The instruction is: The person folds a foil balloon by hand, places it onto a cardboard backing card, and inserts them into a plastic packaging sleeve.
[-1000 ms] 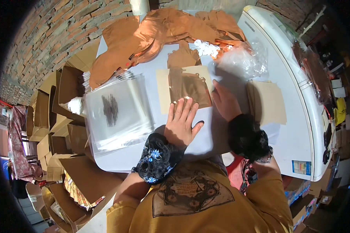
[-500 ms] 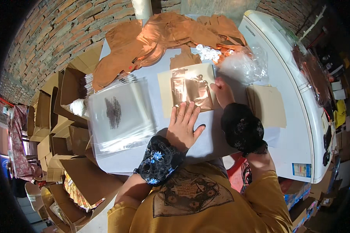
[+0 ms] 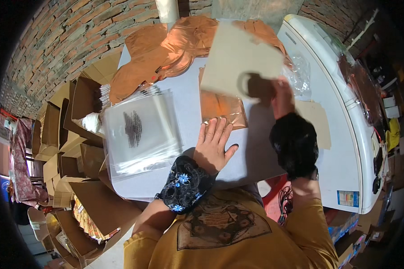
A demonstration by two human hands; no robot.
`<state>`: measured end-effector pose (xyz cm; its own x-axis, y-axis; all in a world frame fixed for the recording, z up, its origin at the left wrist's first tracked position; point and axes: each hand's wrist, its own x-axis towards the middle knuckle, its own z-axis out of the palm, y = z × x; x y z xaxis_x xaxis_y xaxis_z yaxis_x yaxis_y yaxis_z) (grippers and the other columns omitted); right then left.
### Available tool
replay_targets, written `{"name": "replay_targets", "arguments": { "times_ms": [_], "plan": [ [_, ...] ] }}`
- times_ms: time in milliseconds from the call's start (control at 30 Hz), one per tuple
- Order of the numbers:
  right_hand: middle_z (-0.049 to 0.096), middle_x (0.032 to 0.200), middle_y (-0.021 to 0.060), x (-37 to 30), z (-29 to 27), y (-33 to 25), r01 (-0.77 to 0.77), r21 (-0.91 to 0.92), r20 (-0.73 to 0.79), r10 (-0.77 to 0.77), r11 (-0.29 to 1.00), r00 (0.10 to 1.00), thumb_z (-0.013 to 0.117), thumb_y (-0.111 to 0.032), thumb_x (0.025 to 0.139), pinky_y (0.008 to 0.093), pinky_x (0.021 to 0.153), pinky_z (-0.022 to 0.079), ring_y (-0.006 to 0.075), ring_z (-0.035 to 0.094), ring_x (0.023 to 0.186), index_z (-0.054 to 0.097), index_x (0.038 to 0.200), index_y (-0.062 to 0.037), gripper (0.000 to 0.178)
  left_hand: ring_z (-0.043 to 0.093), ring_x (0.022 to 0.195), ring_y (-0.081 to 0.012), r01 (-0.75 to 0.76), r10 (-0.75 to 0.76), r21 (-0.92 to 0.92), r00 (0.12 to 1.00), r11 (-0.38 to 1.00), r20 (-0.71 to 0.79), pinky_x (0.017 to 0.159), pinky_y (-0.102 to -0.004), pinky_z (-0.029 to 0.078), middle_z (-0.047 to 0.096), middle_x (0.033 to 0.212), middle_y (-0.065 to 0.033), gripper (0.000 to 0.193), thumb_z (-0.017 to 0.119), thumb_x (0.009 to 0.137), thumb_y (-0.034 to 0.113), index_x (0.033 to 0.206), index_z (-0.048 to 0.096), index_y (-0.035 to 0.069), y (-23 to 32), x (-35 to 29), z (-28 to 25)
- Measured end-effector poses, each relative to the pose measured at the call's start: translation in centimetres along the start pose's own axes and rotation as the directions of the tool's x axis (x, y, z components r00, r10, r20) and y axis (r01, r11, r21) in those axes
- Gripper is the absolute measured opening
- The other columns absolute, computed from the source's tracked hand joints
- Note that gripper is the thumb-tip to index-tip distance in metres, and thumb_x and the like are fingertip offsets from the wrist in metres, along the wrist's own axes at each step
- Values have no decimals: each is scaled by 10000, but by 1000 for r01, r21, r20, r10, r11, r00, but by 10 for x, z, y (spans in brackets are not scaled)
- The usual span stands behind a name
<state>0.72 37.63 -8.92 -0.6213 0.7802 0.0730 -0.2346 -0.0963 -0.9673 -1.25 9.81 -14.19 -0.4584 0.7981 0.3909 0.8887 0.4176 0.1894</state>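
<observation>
My left hand (image 3: 214, 143) lies flat near the table's middle, its fingers spread over the lower edge of a folded copper-coloured foil piece (image 3: 226, 111). Raised above the foil's far part is a thin cream card sheet (image 3: 235, 56), slightly blurred. My right hand (image 3: 283, 97) grips that card by its right edge; a dark shadow falls across the card near the fingers. The card covers part of the foil and the things behind it. To the left of my left hand is a stack of clear plastic bags (image 3: 159, 130) with a dark scribbled patch.
Crumpled copper-coloured foil sheets (image 3: 175, 47) spread along the table's far side. A clear plastic bag (image 3: 300, 78) and a stack of cream cards (image 3: 316, 121) lie at right. A white appliance-like panel (image 3: 352, 112) borders the right; open cardboard boxes (image 3: 98, 204) crowd the left.
The cream card has come out from under the foil and been lifted up and away. My right hand has moved right with it. My left hand stays on the foil.
</observation>
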Motion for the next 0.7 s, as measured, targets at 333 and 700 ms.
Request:
{"name": "replay_targets", "arguments": {
  "times_ms": [333, 700],
  "plan": [
    [625, 1149, 149, -84, 10, 34, 474, -861, 408, -304, 188, 861, 702, -173, 858, 409, 940, 484, 331, 612, 1077, 552, 1277, -86, 454, 557, 1193, -358, 50, -42, -158, 998, 986, 56, 1008, -451, 458, 589, 1304, -167, 579, 582, 949, 458, 1356, 545, 48, 2, 5, -19],
    [604, 1298, 140, -75, 49, 51, 819, -476, 748, -343, 321, 569, 705, -244, 869, 460, 1024, 445, 374, 539, 1230, 668, 1204, -98, 367, 530, 1256, -328, 17, -15, -104, 1000, 994, 27, 1054, -451, 411, 585, 1312, -175, 568, 567, 958, 461, 1333, 548, 34, 3, 1, -9]
  ]
}}
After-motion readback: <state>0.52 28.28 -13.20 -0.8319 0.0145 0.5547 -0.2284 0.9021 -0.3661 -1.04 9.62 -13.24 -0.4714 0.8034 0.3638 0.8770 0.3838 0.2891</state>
